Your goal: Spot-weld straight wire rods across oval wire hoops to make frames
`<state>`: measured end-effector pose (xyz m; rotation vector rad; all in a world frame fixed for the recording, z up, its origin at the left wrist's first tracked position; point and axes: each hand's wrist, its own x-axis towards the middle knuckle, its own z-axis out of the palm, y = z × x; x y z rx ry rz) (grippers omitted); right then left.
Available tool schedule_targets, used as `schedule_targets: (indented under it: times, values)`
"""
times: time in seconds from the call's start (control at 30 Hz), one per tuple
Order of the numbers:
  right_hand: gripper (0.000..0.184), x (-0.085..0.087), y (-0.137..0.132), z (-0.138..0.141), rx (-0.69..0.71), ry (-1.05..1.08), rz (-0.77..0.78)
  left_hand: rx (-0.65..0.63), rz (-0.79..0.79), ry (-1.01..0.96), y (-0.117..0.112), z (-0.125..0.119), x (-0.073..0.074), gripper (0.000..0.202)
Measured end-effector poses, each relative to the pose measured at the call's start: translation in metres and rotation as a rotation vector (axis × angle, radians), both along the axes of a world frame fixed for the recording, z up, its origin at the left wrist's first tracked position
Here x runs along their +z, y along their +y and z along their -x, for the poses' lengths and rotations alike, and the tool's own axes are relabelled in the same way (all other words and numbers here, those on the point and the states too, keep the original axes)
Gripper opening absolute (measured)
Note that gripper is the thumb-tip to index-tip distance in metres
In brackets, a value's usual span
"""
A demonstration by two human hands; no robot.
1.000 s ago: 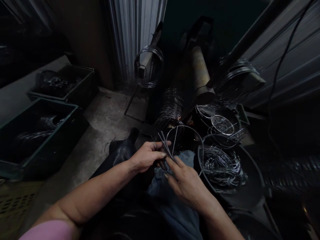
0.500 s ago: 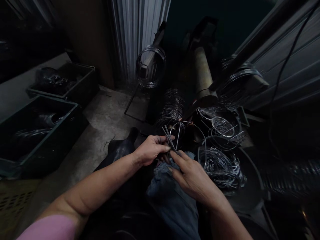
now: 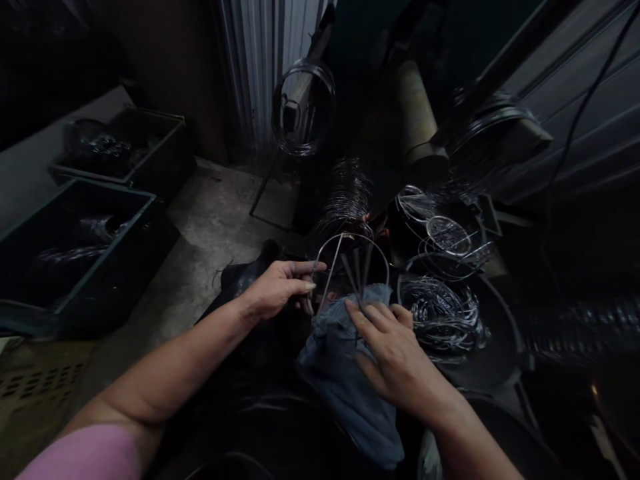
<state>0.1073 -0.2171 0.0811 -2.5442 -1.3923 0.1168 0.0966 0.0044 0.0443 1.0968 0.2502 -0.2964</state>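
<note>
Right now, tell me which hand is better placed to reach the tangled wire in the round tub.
Right, probably: the right hand lies beside the round tub of tangled wire; the left hand grips the wire ring.

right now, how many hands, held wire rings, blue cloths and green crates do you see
hands: 2 (left hand, right hand)
wire ring: 1
blue cloth: 1
green crates: 2 (near crate, far crate)
total: 6
</note>
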Motion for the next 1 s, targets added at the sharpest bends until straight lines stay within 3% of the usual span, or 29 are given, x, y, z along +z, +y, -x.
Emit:
schedule_targets:
  times: [0.07, 0.23, 0.37, 0.53, 0.67, 0.77, 0.87, 0.93, 1.0]
  values:
    - [0.051, -0.006, 0.001, 0.003, 0.005, 0.006, 0.045, -0.006, -0.038, -0.015, 0.009, 0.011, -0.004, 0.046]
    - [0.061, -0.016, 0.007, 0.005, 0.085, 0.031, 0.056, 0.027, -0.081, 0.001, 0.025, 0.028, -0.010, 0.045]
    - [0.048, -0.020, 0.015, 0.003, 0.092, 0.007, 0.041, 0.017, -0.056, 0.014, 0.029, 0.034, -0.011, 0.046]
    - [0.044, -0.023, 0.019, -0.001, 0.088, -0.032, 0.004, 0.026, -0.038, 0.042, 0.031, 0.035, -0.009, 0.047]
    - [0.044, -0.010, 0.010, -0.001, 0.120, 0.037, -0.207, 0.047, -0.022, 0.041, 0.030, 0.030, -0.009, 0.046]
    - [0.034, 0.001, 0.008, 0.005, 0.195, 0.289, -0.358, 0.116, 0.006, 0.050, 0.025, 0.025, -0.013, 0.047]
    - [0.025, -0.005, 0.021, 0.015, 0.303, 0.573, -0.204, 0.206, 0.027, 0.060, 0.015, 0.021, -0.016, 0.046]
    - [0.024, -0.018, 0.035, 0.021, 0.316, 0.605, -0.088, 0.211, 0.038, 0.072, 0.009, 0.021, -0.016, 0.048]
    - [0.032, -0.032, 0.046, 0.025, 0.304, 0.600, -0.065, 0.190, 0.046, 0.066, 0.007, 0.022, -0.015, 0.050]
